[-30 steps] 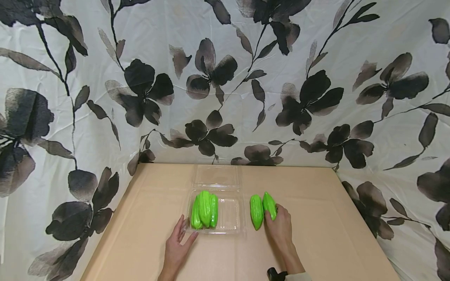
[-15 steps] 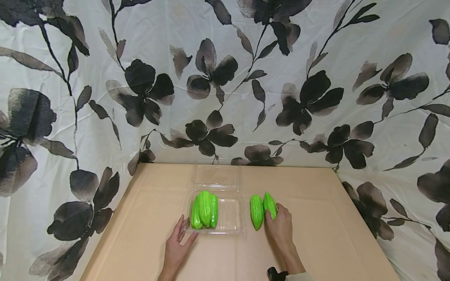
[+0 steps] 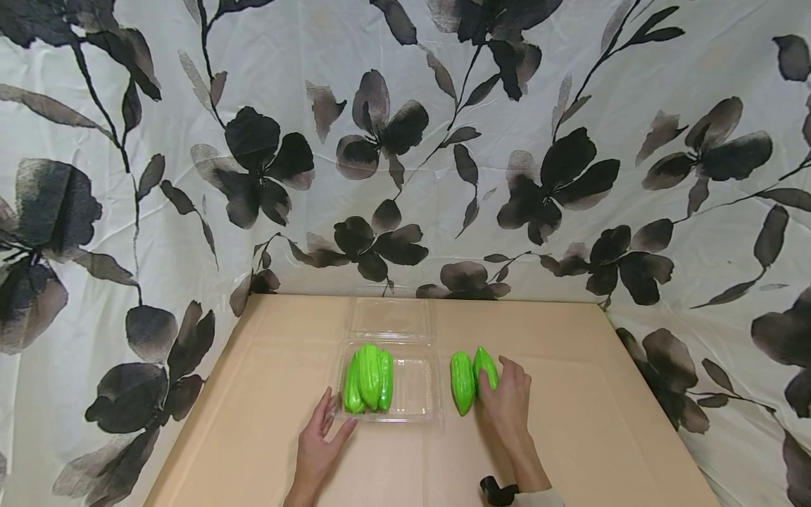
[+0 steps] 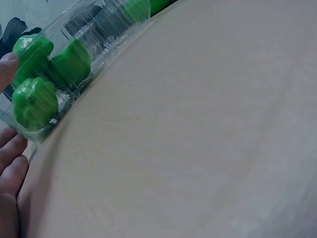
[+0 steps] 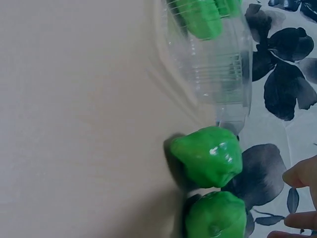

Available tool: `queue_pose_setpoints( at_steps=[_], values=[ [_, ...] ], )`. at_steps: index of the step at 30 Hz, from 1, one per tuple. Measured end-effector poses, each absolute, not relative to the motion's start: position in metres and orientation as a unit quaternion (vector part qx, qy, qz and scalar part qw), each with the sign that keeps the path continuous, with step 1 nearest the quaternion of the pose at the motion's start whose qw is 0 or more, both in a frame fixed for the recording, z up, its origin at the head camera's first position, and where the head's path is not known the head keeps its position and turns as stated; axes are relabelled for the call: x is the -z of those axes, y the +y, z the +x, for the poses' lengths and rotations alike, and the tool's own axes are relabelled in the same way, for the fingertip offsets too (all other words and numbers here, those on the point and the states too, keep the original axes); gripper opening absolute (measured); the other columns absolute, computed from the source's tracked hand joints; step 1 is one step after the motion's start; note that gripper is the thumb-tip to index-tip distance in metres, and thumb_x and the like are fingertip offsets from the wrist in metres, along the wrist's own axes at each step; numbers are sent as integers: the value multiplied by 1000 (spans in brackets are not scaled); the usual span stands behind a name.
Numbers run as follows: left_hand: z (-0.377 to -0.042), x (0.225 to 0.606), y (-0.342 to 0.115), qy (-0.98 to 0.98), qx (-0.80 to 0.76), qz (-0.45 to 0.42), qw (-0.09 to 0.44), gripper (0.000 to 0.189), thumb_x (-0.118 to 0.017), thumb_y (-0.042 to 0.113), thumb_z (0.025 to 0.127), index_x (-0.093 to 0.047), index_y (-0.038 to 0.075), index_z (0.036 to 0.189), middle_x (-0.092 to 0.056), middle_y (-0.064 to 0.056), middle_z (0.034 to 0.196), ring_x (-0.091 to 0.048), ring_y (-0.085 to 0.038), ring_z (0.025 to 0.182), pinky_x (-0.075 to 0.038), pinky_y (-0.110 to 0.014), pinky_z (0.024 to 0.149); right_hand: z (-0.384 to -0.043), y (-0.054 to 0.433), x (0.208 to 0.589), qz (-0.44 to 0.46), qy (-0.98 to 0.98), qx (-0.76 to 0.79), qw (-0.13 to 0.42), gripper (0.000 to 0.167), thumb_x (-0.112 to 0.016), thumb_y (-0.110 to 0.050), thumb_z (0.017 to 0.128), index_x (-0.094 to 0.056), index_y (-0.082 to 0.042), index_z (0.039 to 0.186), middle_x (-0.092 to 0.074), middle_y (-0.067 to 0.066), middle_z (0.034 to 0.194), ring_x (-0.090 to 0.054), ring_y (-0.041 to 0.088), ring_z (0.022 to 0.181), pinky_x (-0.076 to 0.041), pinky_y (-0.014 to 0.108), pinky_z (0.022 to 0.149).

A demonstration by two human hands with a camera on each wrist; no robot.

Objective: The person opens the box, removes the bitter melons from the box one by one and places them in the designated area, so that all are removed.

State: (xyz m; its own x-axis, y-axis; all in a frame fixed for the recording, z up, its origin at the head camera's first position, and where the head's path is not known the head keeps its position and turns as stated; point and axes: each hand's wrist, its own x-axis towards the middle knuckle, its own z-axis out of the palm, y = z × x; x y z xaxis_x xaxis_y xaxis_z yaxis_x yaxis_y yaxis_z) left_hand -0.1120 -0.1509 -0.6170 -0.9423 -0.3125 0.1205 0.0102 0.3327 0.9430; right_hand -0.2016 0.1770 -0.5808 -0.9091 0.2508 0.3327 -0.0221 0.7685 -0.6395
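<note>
A clear plastic clamshell container (image 3: 415, 387) lies with its lid (image 3: 389, 320) folded back. Three glossy ridged green peppers (image 3: 369, 377) fill its left side. My left hand (image 3: 317, 443) rests at the front left corner, thumb by the front edge and fingers along the side; in the left wrist view the fingers (image 4: 14, 173) sit close to the wall. To the right of the container two more green peppers lie side by side, a left one (image 3: 462, 384) and a right one (image 3: 484, 367). My right hand (image 3: 509, 405) hovers by the right pepper, fingers spread and apart from it in the right wrist view.
Everything stands on a tan tabletop (image 3: 304, 352). Behind it and along the sides hangs a white cloth with dark floral print (image 3: 456, 204). A black strap with a small device (image 3: 499, 491) is on my right wrist.
My right hand has loosened from the right pepper and shifted slightly up and right, its fingers spreading. The left hand, container and its peppers stay as they were.
</note>
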Motion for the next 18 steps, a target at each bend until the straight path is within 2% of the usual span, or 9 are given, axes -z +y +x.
queue_pose_setpoints(
  at_steps=[3, 7, 11, 14, 18],
  values=[
    [-112, 616, -151, -805, 570, 95, 137, 77, -79, 14, 87, -39, 4, 152, -59, -19, 142, -57, -35, 131, -46, -35, 110, -202, 174, 575, -60, -915, -344, 203, 51, -70, -22, 90, -57, 9, 128, -59, 32, 127, -52, 47, 111, -49, 55, 91],
    [-112, 614, -151, -803, 574, 93, 135, 77, -80, 14, 86, -39, 4, 152, -59, -19, 142, -57, -36, 131, -46, -39, 110, -201, 169, 568, -55, -909, -360, 202, 51, -69, -22, 92, -56, 9, 129, -58, 32, 129, -50, 46, 114, -50, 56, 93],
    [-111, 612, -152, -800, 577, 90, 135, 77, -80, 14, 86, -40, 3, 151, -60, -19, 142, -57, -36, 131, -46, -20, 109, -202, 165, 563, -52, -908, -366, 199, 51, -68, -22, 92, -56, 10, 130, -57, 31, 130, -50, 46, 117, -51, 57, 94],
    [-114, 620, -154, -800, 578, 90, 134, 78, -80, 15, 86, -40, 5, 152, -59, -18, 142, -57, -35, 131, -40, -6, 104, -202, 162, 560, -54, -908, -370, 191, 52, -68, -23, 92, -54, 9, 131, -56, 31, 131, -49, 44, 118, -52, 56, 91],
    [-119, 638, -158, -807, 569, 88, 135, 80, -81, 18, 86, -39, 8, 153, -59, -16, 143, -57, -33, 132, -40, -5, 104, -202, 158, 557, -59, -907, -377, 181, 53, -67, -24, 92, -54, 7, 133, -56, 29, 133, -49, 42, 118, -52, 53, 88]
  ],
)
